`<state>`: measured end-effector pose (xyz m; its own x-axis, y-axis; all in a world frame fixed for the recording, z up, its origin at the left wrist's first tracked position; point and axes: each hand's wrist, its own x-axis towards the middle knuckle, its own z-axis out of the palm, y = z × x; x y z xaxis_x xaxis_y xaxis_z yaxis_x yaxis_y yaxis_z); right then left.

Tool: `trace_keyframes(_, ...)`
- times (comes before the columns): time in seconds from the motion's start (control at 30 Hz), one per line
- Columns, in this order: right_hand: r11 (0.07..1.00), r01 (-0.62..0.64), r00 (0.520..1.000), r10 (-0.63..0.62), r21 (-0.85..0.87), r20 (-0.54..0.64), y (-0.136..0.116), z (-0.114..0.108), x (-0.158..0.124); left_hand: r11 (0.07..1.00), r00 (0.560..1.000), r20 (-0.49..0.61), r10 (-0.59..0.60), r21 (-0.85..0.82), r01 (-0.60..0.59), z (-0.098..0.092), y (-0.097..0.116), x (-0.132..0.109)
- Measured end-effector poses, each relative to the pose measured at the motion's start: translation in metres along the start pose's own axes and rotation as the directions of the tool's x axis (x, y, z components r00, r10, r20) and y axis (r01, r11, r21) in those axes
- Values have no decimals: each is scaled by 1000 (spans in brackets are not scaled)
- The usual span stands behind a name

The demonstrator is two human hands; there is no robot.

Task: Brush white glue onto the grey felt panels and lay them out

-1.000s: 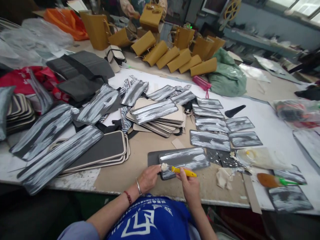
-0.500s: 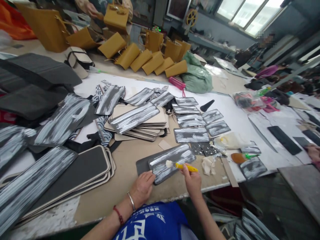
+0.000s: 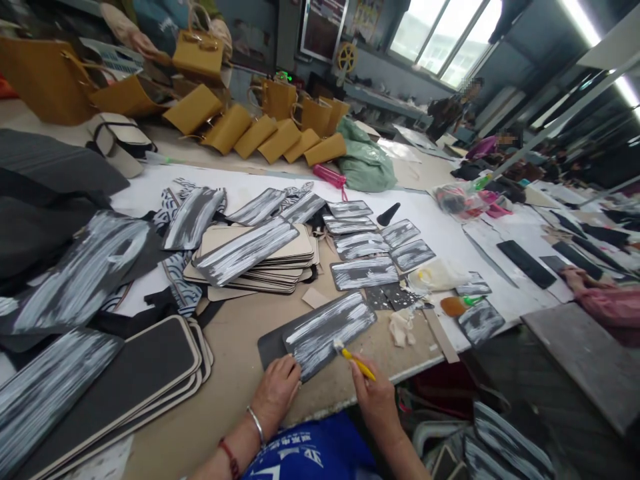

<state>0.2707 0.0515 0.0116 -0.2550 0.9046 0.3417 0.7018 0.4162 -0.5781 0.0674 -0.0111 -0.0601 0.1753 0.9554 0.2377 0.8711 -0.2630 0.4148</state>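
Note:
My right hand [image 3: 375,395] grips a small brush [image 3: 361,364] by its yellow handle. The bristles touch a dark rectangular panel [image 3: 313,340] streaked with white paste. At the panel's lower left corner, the curled fingers of my left hand [image 3: 275,392] press it down. Another dark piece [image 3: 269,344] lies partly under this panel. Right of it are a crumpled pale rag [image 3: 401,329] and a plastic bag of pale paste [image 3: 433,277]. Several white-streaked panels [image 3: 365,272] lie behind it, and one [image 3: 245,251] rests on a stack of beige-edged boards [image 3: 295,267].
Dark beige-edged boards [image 3: 160,347] fan out at the left. Mustard-coloured bags [image 3: 230,130] line the back, beside a green plastic bag [image 3: 367,160]. A brush with an orange-brown end [image 3: 453,306] lies at right. A person's hands [image 3: 145,48] are at the far left; another person's hand [image 3: 575,279] is at right.
The brush has moved down the panel toward its near edge, and its handle now tilts more toward me. My left hand stays at the panel's corner. The camera view has turned right.

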Motion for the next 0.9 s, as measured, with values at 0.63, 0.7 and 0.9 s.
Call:
trace_keyframes(0.63,861,-300,939,190,411,287,-13,45,44,994,994,-12,-112,6,112,-6,16,-3)
trace_keyframes(0.7,927,-188,971,125,326,204,-6,39,50,989,989,-4,-145,7,145,-6,21,-3)
trace_keyframes(0.9,922,-182,957,87,341,275,7,43,52,982,984,-58,-166,77,170,-2,29,-2)
